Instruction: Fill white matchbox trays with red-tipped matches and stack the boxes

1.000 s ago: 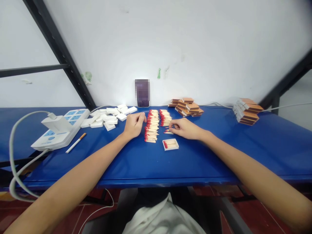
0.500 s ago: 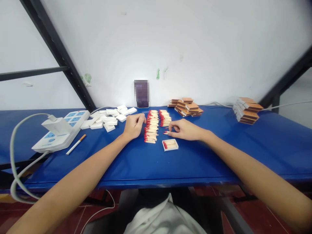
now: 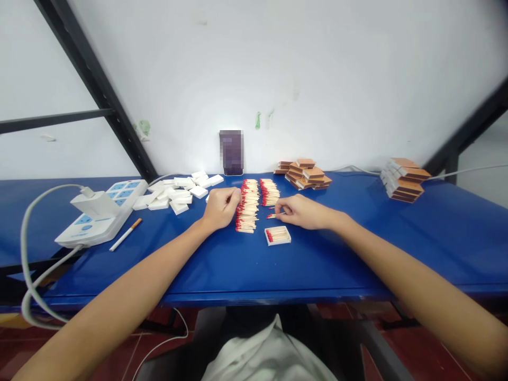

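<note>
My right hand (image 3: 296, 211) is closed in a pinch on red-tipped matches (image 3: 271, 216), whose heads poke out to the left of the fingertips. Just in front of it lies an open white matchbox tray (image 3: 289, 241) with several matches inside, heads to the left. My left hand (image 3: 221, 208) rests in a loose fist on the table, its thumb side against a long pile of matches (image 3: 248, 206); the curled fingers hide whatever may be in them. A shorter match pile (image 3: 270, 192) lies between that pile and my right hand.
White matchbox trays (image 3: 178, 194) lie heaped at the left. Brown matchbox sleeves (image 3: 305, 173) are stacked behind my right hand, with another stack (image 3: 405, 180) farther right. A power strip (image 3: 105, 227), a cigarette (image 3: 126, 234) and a phone-like device (image 3: 232, 153) also stand or lie on the blue table (image 3: 246, 275).
My left hand has shifted slightly right, closer to the long match pile. My right hand keeps its pinch, with the fingers drawn a little closer together at the matches.
</note>
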The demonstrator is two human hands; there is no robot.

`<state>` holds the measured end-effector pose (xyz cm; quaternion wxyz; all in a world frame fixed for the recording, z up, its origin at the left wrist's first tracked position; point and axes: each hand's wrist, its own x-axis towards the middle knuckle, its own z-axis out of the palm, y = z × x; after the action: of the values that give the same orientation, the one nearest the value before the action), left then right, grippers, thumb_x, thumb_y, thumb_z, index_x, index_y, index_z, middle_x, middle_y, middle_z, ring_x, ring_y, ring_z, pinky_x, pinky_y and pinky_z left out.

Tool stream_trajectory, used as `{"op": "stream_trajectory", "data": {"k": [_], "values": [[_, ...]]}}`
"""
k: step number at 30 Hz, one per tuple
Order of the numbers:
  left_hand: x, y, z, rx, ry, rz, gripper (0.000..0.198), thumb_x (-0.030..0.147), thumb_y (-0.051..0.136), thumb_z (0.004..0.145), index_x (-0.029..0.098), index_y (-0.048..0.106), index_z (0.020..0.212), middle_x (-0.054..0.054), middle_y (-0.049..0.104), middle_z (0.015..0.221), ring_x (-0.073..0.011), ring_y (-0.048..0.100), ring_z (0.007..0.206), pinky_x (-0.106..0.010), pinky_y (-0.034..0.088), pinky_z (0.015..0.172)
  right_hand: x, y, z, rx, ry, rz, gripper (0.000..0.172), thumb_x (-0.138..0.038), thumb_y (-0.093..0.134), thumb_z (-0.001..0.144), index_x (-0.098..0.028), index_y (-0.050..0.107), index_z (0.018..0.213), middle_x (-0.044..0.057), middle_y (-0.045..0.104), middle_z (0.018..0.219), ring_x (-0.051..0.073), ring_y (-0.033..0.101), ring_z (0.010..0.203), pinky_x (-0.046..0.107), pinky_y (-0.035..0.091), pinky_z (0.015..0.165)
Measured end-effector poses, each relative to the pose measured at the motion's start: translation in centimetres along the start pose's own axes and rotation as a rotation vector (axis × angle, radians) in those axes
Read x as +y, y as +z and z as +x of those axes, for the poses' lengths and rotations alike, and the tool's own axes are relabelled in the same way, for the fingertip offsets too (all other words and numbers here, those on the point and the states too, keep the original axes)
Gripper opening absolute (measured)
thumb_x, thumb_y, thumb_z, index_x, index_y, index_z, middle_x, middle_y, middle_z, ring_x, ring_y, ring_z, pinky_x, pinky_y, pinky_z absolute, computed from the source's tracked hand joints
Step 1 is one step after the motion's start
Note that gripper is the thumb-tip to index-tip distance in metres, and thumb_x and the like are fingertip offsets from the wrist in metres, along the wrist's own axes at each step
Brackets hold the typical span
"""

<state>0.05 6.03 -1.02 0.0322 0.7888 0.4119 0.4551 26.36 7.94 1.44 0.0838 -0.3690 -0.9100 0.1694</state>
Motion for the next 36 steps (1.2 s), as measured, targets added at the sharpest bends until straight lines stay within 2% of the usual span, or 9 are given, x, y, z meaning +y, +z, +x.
{"op": "stream_trajectory", "data": {"k": [3,5,8,12,19,23,26,31,36], "values": [[1.5,-0.2,-0.2,-0.096,0.094,0.026,0.045,0.036,0.039,0.097,0.019,0.051,0.057,-0.002,0.053,0.056,-0.014,0.044,0.053,-0.031,0.033,0.059,-0.1,-0.1,-0.2,-0.016,0.019,-0.019,0.017,-0.033,0.055,0.094,-0.019,0.063,0.089,0.002,0.062,0.07,0.013,0.049,0.058,0.027,0.029,0.057],[2.8,-0.1,-0.2,-0.164,0.224,0.112,0.042,0.034,0.04,0.096,0.02,0.05,0.057,-0.002,0.052,0.056,-0.0155,0.044,0.057,-0.033,0.033,0.063,-0.1,0.0,-0.4,-0.015,0.021,-0.034,0.017,-0.034,0.054,0.095,-0.019,0.063,0.092,0.003,0.064,0.074,0.014,0.051,0.06,0.027,0.03,0.058],[4.3,0.3,-0.3,-0.155,0.332,0.262,0.032,0.031,0.042,0.097,0.019,0.063,0.075,-0.005,0.063,0.074,-0.0195,0.051,0.075,-0.039,0.035,0.077,0.1,0.0,-0.6,-0.025,0.005,-0.056,0.017,-0.034,0.052,0.097,-0.02,0.061,0.094,0.005,0.065,0.076,0.015,0.053,0.061,0.028,0.031,0.059],[4.6,0.8,-0.6,-0.234,0.294,0.286,0.027,0.032,0.047,0.097,0.019,0.07,0.09,-0.008,0.064,0.097,-0.0237,0.052,0.095,-0.042,0.034,0.086,0.4,-0.2,-0.7,-0.028,0.012,-0.061,0.019,-0.035,0.049,0.098,-0.019,0.059,0.094,0.005,0.066,0.079,0.016,0.055,0.064,0.028,0.032,0.06],[4.5,0.4,-0.7,-0.342,0.303,0.281,0.029,0.044,0.055,0.093,0.02,0.072,0.097,-0.011,0.06,0.113,-0.0292,0.048,0.109,-0.048,0.034,0.095,-0.1,-1.5,-1.3,0.006,0.022,0.035,0.022,-0.037,0.051,0.096,-0.019,0.062,0.09,0.002,0.063,0.072,0.014,0.051,0.061,0.027,0.034,0.059],[4.7,0.4,-0.7,-0.428,0.326,0.278,0.034,0.053,0.06,0.089,0.022,0.073,0.098,-0.011,0.06,0.117,-0.0303,0.048,0.112,-0.05,0.033,0.099,-0.9,-2.0,-1.6,-0.072,-0.011,0.156,0.025,-0.041,0.058,0.091,-0.018,0.066,0.083,-0.003,0.053,0.062,0.011,0.043,0.055,0.026,0.031,0.053],[4.8,0.4,-0.7,-0.461,0.327,0.28,0.037,0.057,0.065,0.084,0.023,0.073,0.097,-0.011,0.06,0.116,-0.0306,0.049,0.112,-0.051,0.032,0.099,-1.7,-1.8,-1.7,-0.145,-0.039,0.218,0.022,-0.038,0.063,0.087,-0.018,0.07,0.081,-0.004,0.048,0.059,0.01,0.04,0.053,0.025,0.029,0.051],[5.2,0.3,-0.8,-0.477,0.332,0.262,0.039,0.059,0.068,0.079,0.022,0.073,0.092,-0.01,0.061,0.114,-0.0308,0.05,0.11,-0.051,0.032,0.1,-2.6,-1.2,-1.6,-0.175,-0.084,0.246,0.017,-0.032,0.064,0.083,-0.017,0.073,0.082,-0.004,0.05,0.059,0.009,0.041,0.053,0.024,0.032,0.052],[5.3,0.4,-0.9,-0.488,0.357,0.246,0.033,0.052,0.067,0.083,0.021,0.072,0.092,-0.01,0.061,0.115,-0.029,0.052,0.109,-0.049,0.032,0.101,-2.7,-1.1,-1.5,-0.169,-0.094,0.236,0.018,-0.03,0.065,0.082,-0.016,0.076,0.084,-0.004,0.051,0.057,0.009,0.042,0.051,0.025,0.034,0.053]]}}
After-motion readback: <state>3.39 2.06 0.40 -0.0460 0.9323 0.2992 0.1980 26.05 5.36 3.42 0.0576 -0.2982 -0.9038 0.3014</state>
